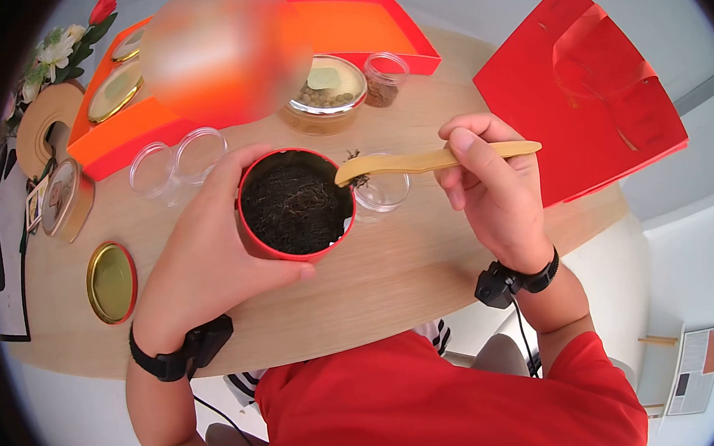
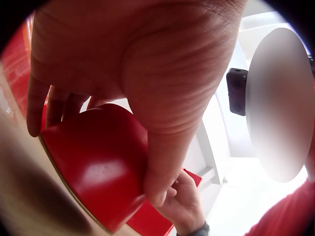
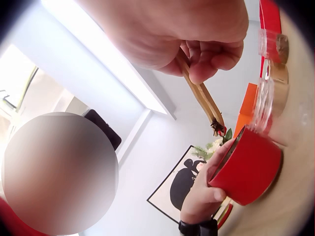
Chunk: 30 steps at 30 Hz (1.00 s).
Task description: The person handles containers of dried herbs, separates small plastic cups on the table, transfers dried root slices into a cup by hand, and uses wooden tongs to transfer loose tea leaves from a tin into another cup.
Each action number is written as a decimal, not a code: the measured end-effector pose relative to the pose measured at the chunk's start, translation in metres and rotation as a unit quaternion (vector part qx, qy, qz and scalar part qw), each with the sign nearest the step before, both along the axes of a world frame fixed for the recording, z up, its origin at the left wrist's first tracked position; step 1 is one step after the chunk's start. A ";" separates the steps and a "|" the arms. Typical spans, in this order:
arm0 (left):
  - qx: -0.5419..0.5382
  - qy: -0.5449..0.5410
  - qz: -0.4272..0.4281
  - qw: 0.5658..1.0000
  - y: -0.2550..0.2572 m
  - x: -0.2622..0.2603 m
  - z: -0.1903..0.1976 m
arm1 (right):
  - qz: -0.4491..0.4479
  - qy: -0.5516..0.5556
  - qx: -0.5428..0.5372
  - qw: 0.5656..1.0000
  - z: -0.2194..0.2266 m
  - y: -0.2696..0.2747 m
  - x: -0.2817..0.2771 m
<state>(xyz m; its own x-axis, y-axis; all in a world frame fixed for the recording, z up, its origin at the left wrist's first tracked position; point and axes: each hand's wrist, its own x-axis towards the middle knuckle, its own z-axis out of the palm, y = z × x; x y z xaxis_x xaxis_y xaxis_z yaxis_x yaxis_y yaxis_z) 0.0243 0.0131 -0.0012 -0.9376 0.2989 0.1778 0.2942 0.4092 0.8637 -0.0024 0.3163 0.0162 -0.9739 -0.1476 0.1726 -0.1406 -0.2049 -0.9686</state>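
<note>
My left hand [image 1: 216,242] grips a round red tin [image 1: 322,258], thumb on the near side and fingers round the far side. Dark, wiry dried leaves, like loose tea [image 1: 292,203], fill it, and its mouth is tilted toward the head camera. In my right hand [image 1: 496,183] is a pair of bamboo tweezers [image 1: 419,162], pinched between thumb and fingers. Their tips hold a small tuft of the dark leaves [image 3: 216,127], just off the tin's right rim. Behind the tweezers stands a clear plastic jar [image 1: 388,194].
Two clear jars [image 1: 201,156] stand beyond the tin. A gold-rimmed lid [image 1: 112,282] lies at left, near an oval container [image 1: 66,200]. An orange-lined red box [image 1: 358,26], a filled oval container [image 1: 326,95] and a small brown-filled jar [image 1: 385,78] are behind. A red bag [image 1: 573,97] stands right.
</note>
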 end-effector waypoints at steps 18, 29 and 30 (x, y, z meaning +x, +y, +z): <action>-0.030 0.015 -0.009 0.999 0.000 -0.001 0.000 | -0.038 0.097 0.252 0.962 -0.010 0.021 0.011; -0.018 0.009 -0.025 0.999 -0.003 0.001 -0.003 | -0.022 0.229 0.225 0.947 0.018 0.019 0.033; -0.018 0.017 -0.034 0.999 -0.002 0.001 -0.003 | 0.012 0.261 0.224 0.939 0.021 0.015 0.033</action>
